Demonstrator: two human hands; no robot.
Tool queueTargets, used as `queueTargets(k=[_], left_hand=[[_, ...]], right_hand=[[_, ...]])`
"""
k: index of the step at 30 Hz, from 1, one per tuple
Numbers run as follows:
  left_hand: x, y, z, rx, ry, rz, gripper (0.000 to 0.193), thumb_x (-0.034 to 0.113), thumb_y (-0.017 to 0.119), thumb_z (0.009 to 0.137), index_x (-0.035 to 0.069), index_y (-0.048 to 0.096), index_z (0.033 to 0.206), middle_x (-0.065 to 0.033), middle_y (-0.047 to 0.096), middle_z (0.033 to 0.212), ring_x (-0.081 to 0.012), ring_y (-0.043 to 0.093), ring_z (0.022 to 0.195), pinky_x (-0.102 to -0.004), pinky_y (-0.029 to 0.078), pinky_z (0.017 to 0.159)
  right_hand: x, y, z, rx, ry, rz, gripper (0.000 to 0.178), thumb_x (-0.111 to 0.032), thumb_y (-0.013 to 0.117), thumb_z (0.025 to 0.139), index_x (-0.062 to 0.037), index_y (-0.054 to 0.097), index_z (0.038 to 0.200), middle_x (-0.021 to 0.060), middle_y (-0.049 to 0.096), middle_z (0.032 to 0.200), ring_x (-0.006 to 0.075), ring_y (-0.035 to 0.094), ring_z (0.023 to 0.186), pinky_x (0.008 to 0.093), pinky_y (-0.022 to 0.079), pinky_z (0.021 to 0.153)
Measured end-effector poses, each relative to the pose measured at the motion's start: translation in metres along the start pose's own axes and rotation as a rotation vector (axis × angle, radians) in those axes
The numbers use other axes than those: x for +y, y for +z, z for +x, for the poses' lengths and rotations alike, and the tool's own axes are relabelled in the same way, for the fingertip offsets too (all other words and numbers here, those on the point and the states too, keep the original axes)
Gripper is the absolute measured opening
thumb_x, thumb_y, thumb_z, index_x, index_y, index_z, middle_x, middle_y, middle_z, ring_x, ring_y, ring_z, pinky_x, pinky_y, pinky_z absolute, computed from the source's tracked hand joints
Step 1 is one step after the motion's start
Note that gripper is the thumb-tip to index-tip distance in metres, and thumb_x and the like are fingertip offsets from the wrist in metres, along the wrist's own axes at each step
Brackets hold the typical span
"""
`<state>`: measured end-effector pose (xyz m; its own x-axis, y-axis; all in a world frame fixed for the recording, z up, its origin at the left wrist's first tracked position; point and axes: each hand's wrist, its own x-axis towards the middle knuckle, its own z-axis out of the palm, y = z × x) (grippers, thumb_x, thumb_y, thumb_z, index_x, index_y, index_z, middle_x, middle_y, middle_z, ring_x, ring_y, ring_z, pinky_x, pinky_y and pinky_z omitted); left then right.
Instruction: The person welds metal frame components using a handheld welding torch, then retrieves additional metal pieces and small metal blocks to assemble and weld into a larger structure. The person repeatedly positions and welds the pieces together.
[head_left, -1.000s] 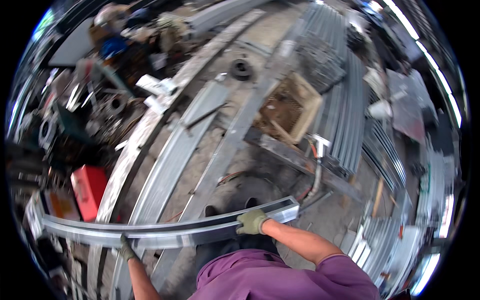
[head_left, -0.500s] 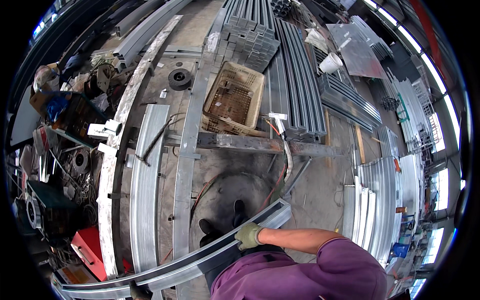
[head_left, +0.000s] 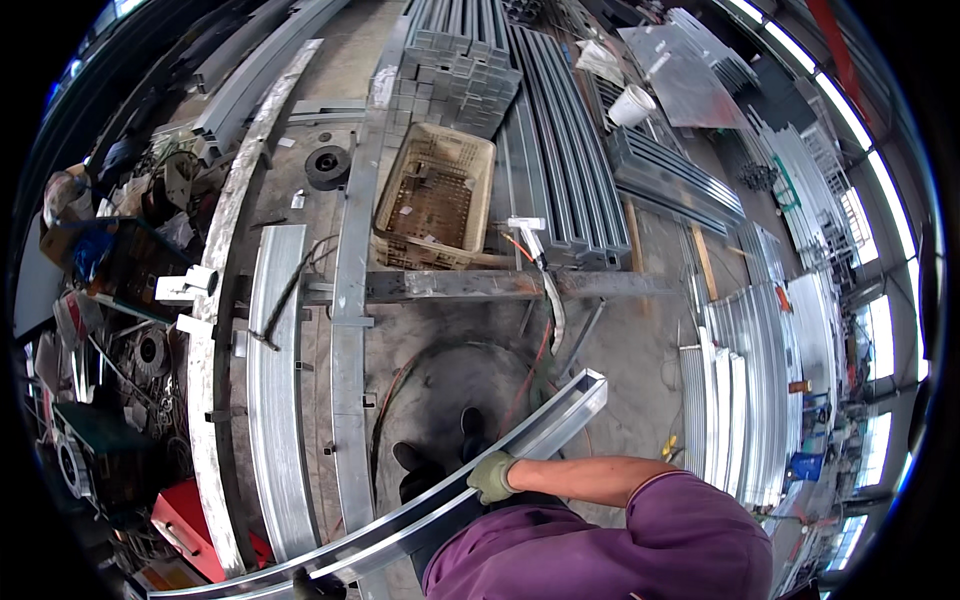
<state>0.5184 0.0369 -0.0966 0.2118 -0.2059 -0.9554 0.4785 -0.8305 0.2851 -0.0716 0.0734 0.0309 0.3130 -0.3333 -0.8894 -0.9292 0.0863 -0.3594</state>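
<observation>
A long galvanized steel channel [head_left: 555, 422] lies crosswise in front of my body, its right end raised toward the far side and its left end low near the frame's lower edge. My right hand [head_left: 492, 478], in a green-grey work glove, is closed around the channel's near side, right of its middle. Farther left, my left hand [head_left: 318, 584] in a dark glove hooks its fingers over the near edge; the lower frame edge cuts off much of it. Under the channel's left part run a worn steel beam [head_left: 350, 440] and a stack of similar channels [head_left: 278, 420].
Ahead, a welding torch [head_left: 528, 224] rests on a cross beam [head_left: 480, 285], its cable hanging to the floor. Beyond stands a dirty plastic crate [head_left: 478, 190] beside stacked steel tubes [head_left: 455, 90]. A hammer-like tool [head_left: 285, 300] lies on the left stack; a red box [head_left: 185, 530] sits lower left.
The channel has shifted to the right, its right end swinging farther away from me. My left hand has moved right with it. My right hand keeps its grip, and the view has turned slightly.
</observation>
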Motion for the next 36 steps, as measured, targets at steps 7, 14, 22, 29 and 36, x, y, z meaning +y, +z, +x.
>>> queueTargets(k=[7,14,22,29,36], left_hand=[[0.041,-0.023,-0.008,-0.035,0.045,-0.032,0.052,0.048,0.065,0.094,0.013,0.067,0.131,-0.0081,0.074,0.121,-0.0286,0.067,0.107,-0.0503,0.053,0.088],[0.024,-0.040,-0.009,-0.154,0.051,-0.139,0.056,0.046,0.066,0.090,0.012,0.066,0.135,-0.0083,0.073,0.129,-0.0309,0.067,0.116,-0.0541,0.054,0.097],[-0.053,0.020,-0.049,-0.280,-0.003,-0.238,0.051,0.032,0.069,0.091,0.005,0.068,0.134,-0.0148,0.074,0.129,-0.0360,0.070,0.118,-0.0579,0.058,0.101],[-0.125,0.072,-0.084,-0.125,0.060,-0.105,0.015,0.025,0.065,0.097,0.012,0.071,0.103,-0.0071,0.073,0.092,-0.0299,0.072,0.086,-0.0545,0.062,0.082],[-0.181,0.129,-0.116,-0.297,0.048,-0.019,0.032,0.027,0.067,0.094,0.008,0.072,0.120,-0.0160,0.076,0.119,-0.0379,0.073,0.112,-0.0595,0.061,0.096]], right_hand=[[0.003,0.019,-0.003,0.104,-0.012,0.033,0.039,-0.038,0.074,0.090,-0.0100,0.079,0.117,0.0136,0.079,0.114,0.0343,0.075,0.112,0.0501,0.057,0.095],[0.010,0.035,-0.024,0.183,0.044,0.096,0.034,-0.036,0.075,0.092,-0.0109,0.079,0.115,0.0145,0.079,0.113,0.0357,0.074,0.113,0.0505,0.057,0.097],[0.090,0.110,-0.081,0.337,0.339,0.058,0.029,-0.029,0.072,0.083,-0.0116,0.080,0.104,0.0140,0.079,0.108,0.0373,0.075,0.107,0.0519,0.056,0.094],[0.136,0.179,-0.124,0.348,0.552,0.095,0.026,-0.027,0.071,0.083,-0.0148,0.081,0.104,0.0122,0.079,0.112,0.0325,0.075,0.108,0.0494,0.051,0.099],[0.187,0.280,-0.169,0.403,0.600,0.285,0.026,-0.025,0.070,0.084,-0.0168,0.081,0.105,0.0110,0.080,0.111,0.0310,0.074,0.111,0.0476,0.050,0.103]])
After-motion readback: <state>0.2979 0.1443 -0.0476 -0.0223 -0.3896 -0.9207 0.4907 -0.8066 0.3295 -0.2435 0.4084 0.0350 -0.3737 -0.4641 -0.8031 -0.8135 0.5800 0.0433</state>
